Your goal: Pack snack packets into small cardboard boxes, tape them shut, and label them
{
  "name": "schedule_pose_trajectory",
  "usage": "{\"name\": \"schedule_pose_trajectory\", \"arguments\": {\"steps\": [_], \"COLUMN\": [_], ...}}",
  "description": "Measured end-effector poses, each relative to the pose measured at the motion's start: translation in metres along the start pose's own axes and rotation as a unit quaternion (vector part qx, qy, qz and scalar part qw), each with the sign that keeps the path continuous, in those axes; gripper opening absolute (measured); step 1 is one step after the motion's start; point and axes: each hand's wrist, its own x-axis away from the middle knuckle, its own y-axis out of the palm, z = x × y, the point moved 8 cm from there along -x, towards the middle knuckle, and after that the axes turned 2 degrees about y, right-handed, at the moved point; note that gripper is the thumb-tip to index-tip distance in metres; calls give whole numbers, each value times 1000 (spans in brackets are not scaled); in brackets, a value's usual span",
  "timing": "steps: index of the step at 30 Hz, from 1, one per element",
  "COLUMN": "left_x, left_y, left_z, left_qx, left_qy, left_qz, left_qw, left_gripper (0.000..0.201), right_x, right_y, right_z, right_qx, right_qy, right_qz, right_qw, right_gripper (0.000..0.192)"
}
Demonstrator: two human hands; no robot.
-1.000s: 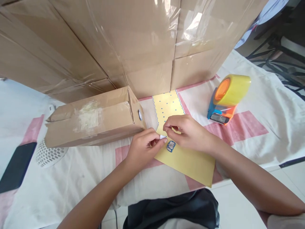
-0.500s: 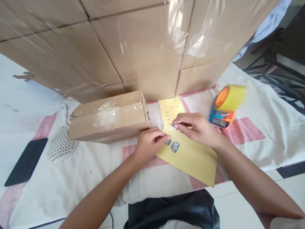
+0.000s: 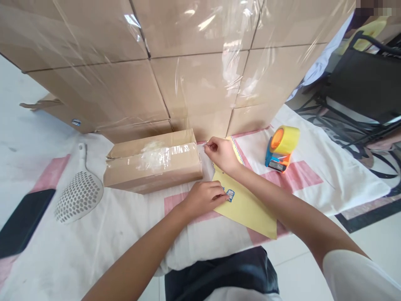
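Several small blue-edged stickers mark a yellow sheet [image 3: 247, 209] lying on the cloth; one sticker [image 3: 230, 195] shows whole. My left hand [image 3: 206, 198] rests on the sheet's left part, its bent fingers and thumb closed together beside that sticker and partly covering another. What those fingertips hold, if anything, is hidden. Farther forward, my right hand [image 3: 222, 154] is closed in a pinch near the right end of a taped cardboard box [image 3: 153, 167]. A tiny bit at its fingertips is too small to name. Beneath that hand lies a patterned yellow strip [image 3: 236, 149] with a blue scalloped edge.
Stacked cartons [image 3: 194, 88] under clear wrap stand behind. A tape dispenser [image 3: 280, 148] with yellow tape sits at right, a black chair [image 3: 363, 83] beyond it. To the left are a white slotted skimmer [image 3: 79, 188] and a dark phone [image 3: 26, 221]. Cloth [image 3: 131, 238] covers the surface.
My right hand has moved left and forward, from over the yellow sheet to near the box's end, still pinching. My left hand stays by the stickers. The view has shifted.
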Motion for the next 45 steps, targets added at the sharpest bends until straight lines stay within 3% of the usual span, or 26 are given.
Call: {"name": "schedule_pose_trajectory", "arguments": {"steps": [2,7,12,18,21,24,25,27,30,35,39,42,45], "left_x": [0,-1,0,1,7,25,30,31,24,25,28,30,31], "left_y": [0,-1,-1,-5,-26,-72,-89,-122,-139,-128,-130,-132,-135], "left_z": [0,1,3,29,56,80,81,67,30,14,13,18,21], "left_qx": [4,11,3,-95,-190,-334,-381,-441,-459,-474,-465,-465,-465], "left_qy": [-1,-3,15,117,211,286,267,143,-33,-19,-8,13,30], "left_qz": [5,14,9,35,80,226,285,353,325,329,345,357,362], "left_qw": [1000,1000,1000,988,955,869,838,813,826,817,816,810,807], "left_gripper": [32,28,26,26,18,10,6,10,33,41,40,38,34], "right_x": [14,44,51,59,60,63,65,70,77,69,60,70,91], "right_y": [5,17,24,23,20,21,23,31,48,64,66,56,38], "right_z": [-4,-10,5,4,3,4,5,6,6,8,9,-7,-29], "right_qx": [-35,-179,-254,-218,-203,-232,-241,-246,-212,-90,-20,10,11], "right_qy": [-18,-43,-9,-72,-105,-142,-148,-142,-111,-44,-26,-102,-206], "right_qz": [-6,-100,-78,-59,-37,-28,-30,-52,-105,-152,-197,-199,-148], "right_qw": [999,978,964,971,973,962,959,958,965,983,980,975,967], "right_gripper": [14,16,21,23,23,25,27,35,56,76,84,96,88]}}
